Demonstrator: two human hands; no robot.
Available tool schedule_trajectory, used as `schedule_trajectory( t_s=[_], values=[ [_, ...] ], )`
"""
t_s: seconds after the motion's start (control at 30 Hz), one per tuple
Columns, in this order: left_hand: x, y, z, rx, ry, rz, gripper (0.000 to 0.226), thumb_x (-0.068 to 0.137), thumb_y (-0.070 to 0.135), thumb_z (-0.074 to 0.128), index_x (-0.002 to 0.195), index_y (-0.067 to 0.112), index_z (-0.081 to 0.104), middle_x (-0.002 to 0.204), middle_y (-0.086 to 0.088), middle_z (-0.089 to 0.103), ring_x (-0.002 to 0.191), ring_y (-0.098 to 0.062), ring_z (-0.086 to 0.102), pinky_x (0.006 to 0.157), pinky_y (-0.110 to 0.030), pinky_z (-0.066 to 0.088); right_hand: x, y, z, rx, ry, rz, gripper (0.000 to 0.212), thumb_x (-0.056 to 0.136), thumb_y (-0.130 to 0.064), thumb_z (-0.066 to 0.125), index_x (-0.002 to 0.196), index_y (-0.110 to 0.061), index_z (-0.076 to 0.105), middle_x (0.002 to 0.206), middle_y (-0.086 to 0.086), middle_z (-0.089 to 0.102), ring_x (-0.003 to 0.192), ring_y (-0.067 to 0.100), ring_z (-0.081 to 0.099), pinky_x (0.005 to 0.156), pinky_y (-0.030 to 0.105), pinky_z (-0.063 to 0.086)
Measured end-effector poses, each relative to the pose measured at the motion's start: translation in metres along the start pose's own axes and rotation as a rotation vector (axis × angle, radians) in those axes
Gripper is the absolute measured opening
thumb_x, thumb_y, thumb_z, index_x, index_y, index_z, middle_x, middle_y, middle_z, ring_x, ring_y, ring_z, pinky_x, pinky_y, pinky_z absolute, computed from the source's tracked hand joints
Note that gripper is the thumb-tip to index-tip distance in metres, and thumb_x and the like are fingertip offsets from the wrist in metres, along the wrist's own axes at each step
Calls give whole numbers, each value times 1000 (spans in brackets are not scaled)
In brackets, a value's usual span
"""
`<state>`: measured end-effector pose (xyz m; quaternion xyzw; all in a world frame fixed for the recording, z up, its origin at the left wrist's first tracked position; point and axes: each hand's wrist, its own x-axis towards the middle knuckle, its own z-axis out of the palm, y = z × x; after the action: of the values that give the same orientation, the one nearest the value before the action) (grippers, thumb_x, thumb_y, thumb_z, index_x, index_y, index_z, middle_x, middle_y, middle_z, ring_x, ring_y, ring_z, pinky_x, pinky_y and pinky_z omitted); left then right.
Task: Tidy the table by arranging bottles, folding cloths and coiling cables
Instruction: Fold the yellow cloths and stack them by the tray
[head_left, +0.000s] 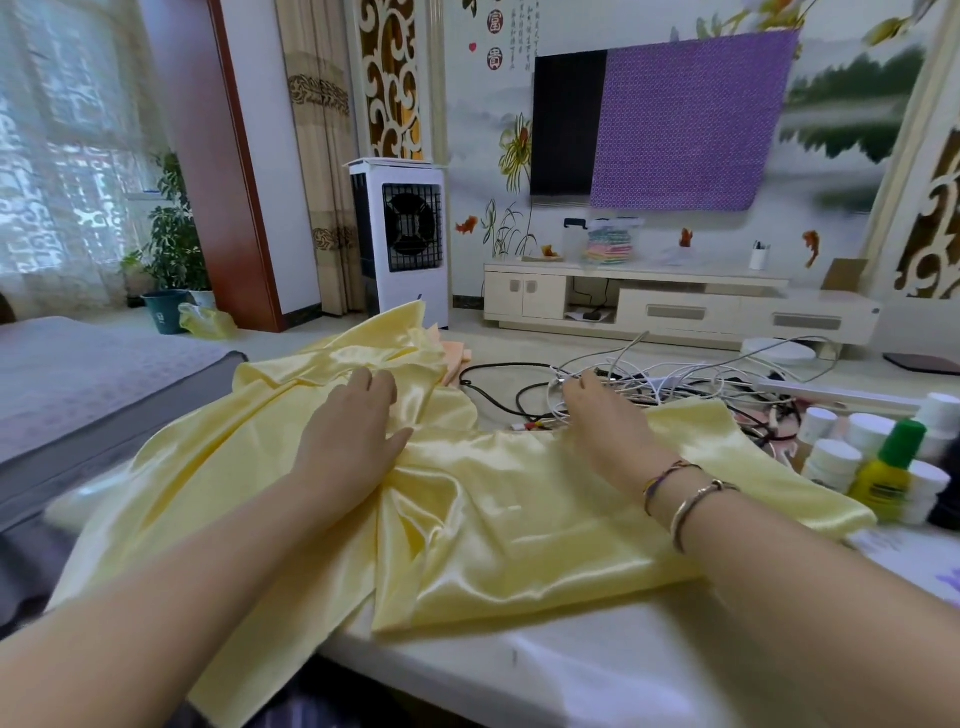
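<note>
A shiny yellow satin cloth (498, 525) lies crumpled across the white table (597, 670), its left part hanging over the edge. My left hand (353, 431) rests flat on the cloth's upper left folds, fingers straight. My right hand (608, 421) lies palm down on the cloth's far edge, its fingertips beside a tangle of white and black cables (649, 384). Several white-capped bottles (831, 457) and a yellow bottle with a green cap (888, 467) stand at the table's right.
An orange cloth (457, 358) peeks out behind the yellow one. A grey sofa (78, 384) runs along the left. Beyond the table stand a white air cooler (405, 234) and a TV cabinet (675, 306).
</note>
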<state>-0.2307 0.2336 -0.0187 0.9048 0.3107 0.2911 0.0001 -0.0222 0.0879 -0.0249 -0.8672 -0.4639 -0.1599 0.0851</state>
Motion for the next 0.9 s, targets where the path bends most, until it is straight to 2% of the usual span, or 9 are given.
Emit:
schedule_trajectory(
  t_s=[0.1,0.17,0.23,0.33,0.43,0.6,0.7,0.8,0.9],
  values=[
    [-15,2,-10,-148,49,-31,22,89,35,61,88,18,47,89,5,48,82,-15,50,67,-29,39,-15,-15,-1,182,31,-36,31,86,-1,53,116,-9,47,121,9,43,98,31,55,69,35,41],
    [-30,5,-16,-251,-40,-98,29,88,39,61,75,16,50,76,3,54,72,-16,53,62,-31,41,-30,-26,-1,330,25,-86,21,89,-9,54,110,-13,51,120,5,45,102,26,54,79,38,47],
    [-45,10,-21,-250,-184,-160,37,86,47,61,68,16,52,69,2,57,67,-16,57,63,-31,45,-48,-37,-1,446,-40,-123,17,91,-18,55,108,-16,55,119,3,48,108,21,52,89,38,45],
    [-69,21,-28,-148,-342,-191,44,78,59,62,65,19,49,68,5,59,67,-12,57,64,-30,46,-68,-52,0,539,-169,-117,27,94,-28,51,119,-18,55,124,3,50,117,19,49,95,32,40],
    [-84,30,-34,-111,-394,-191,45,72,64,64,67,21,50,71,7,60,69,-10,57,67,-30,47,-77,-61,3,503,-277,-126,42,98,-36,45,136,-18,45,138,6,45,128,22,42,104,30,32],
    [-94,36,-45,-161,-478,-189,21,63,41,66,66,23,57,69,8,62,70,-10,61,69,-33,51,-88,-66,10,309,-261,-183,57,98,-50,37,147,-22,31,153,7,30,141,22,25,115,34,21],
    [-93,36,-51,-202,-461,-190,13,72,26,65,65,19,57,66,6,60,69,-13,64,61,-27,47,-90,-66,12,280,-265,-188,59,98,-52,34,149,-23,27,157,7,22,145,22,18,118,34,15],
    [-89,33,-64,-569,-418,-379,6,87,13,64,84,7,64,72,-3,67,62,-14,70,52,-21,50,-90,-64,13,252,-281,-208,58,99,-49,33,150,-23,24,159,8,19,147,22,14,118,34,13],
    [-90,29,-75,-974,-353,-564,9,87,6,66,96,3,65,82,-11,70,65,-20,71,59,-25,58,-91,-64,13,267,-296,-202,59,99,-51,31,150,-23,24,159,7,17,147,21,12,119,34,12]
  ],
)
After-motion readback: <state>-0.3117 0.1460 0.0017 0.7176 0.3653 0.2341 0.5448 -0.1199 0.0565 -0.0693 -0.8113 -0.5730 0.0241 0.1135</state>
